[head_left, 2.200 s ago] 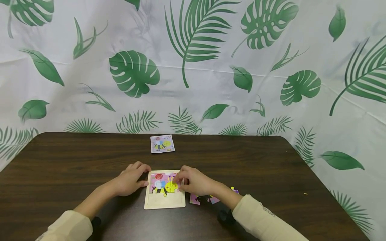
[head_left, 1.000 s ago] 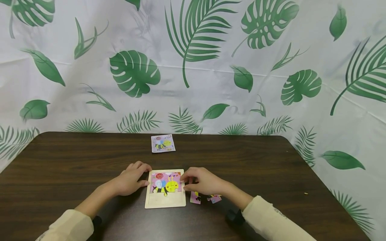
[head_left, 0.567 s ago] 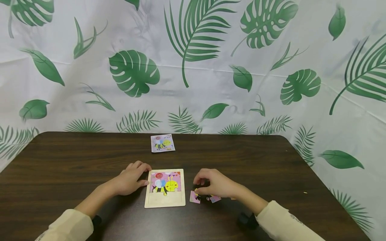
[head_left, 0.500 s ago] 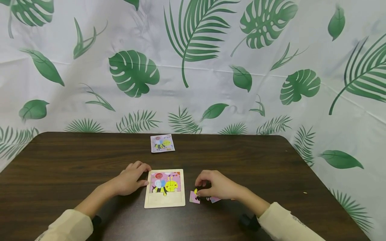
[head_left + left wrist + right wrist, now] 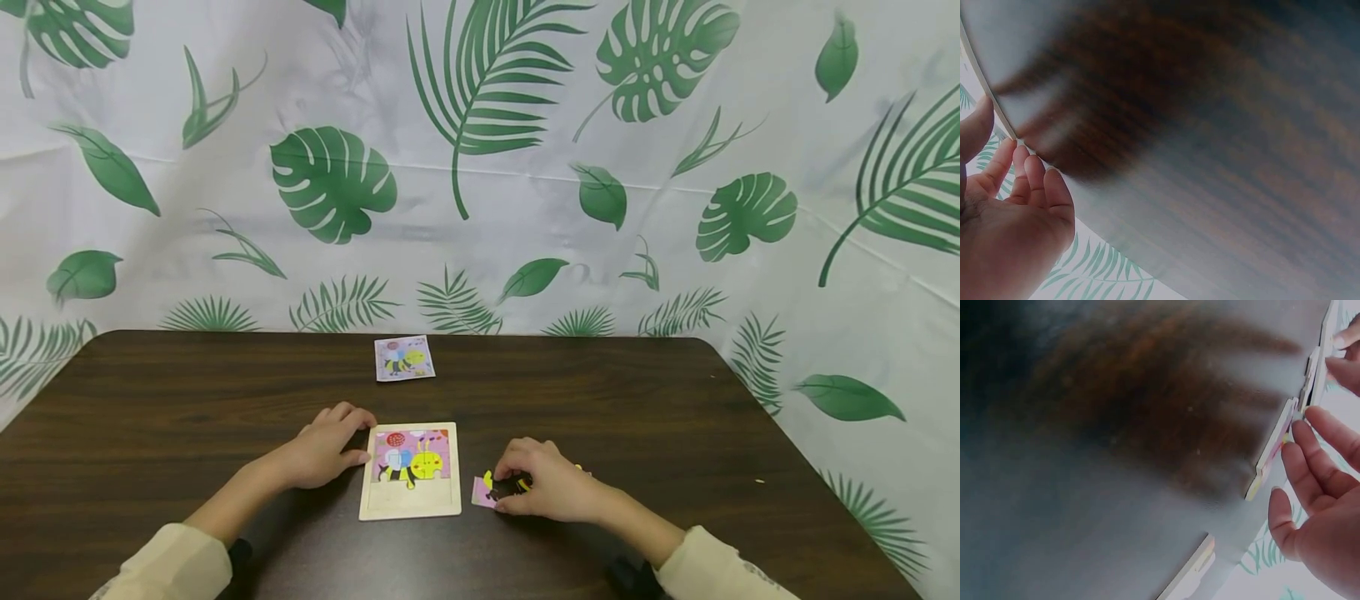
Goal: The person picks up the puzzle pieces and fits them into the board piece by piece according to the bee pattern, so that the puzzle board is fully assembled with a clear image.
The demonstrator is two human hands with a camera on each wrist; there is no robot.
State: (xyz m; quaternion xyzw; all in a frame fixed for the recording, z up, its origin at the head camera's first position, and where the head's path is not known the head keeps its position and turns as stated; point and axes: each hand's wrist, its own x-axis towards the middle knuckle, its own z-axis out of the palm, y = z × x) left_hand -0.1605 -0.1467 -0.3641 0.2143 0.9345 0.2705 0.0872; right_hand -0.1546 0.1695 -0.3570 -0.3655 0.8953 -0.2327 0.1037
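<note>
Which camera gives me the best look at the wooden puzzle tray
The head view: it shows the puzzle tray from above, with its incomplete bee picture readable. The left wrist view catches only a thin edge at the left hand; the right wrist view shows just a narrow sliver at upper right.

The left hand (image 5: 324, 450) touches the left edge of a wooden puzzle tray (image 5: 408, 502) on the dark table (image 5: 210, 383), the tray's upper part filled with a bee picture and its lower part bare. To the tray's right, the right hand (image 5: 553, 485) is curved over loose puzzle pieces (image 5: 482, 492), partly hiding them. A bee card (image 5: 405, 358) lies beyond the tray, before a leaf-print cloth (image 5: 525, 229).
</note>
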